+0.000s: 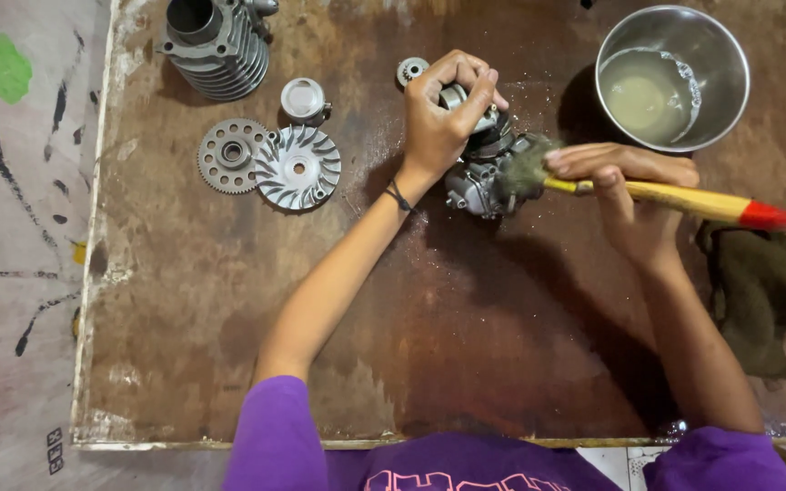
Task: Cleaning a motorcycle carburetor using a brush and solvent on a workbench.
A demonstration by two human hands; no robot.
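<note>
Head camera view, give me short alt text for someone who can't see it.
A left hand grips a grey metal carburettor on a brown board while the right hand brushes it with a yellow-handled paintbrush. A steel bowl of liquid stands nearby.

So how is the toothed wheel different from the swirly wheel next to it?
The toothed wheel is dull grey, flat, ringed with small holes. The swirly wheel is shinier, larger, with curved fins, and overlaps the toothed wheel's edge. Both are round metal parts lying untouched on the brown board.

Dull grey cast-metal carburetor (479, 177), glossy steel bowl (725, 55), painted wooden brush (666, 198), rough stained board (411, 336).
</note>
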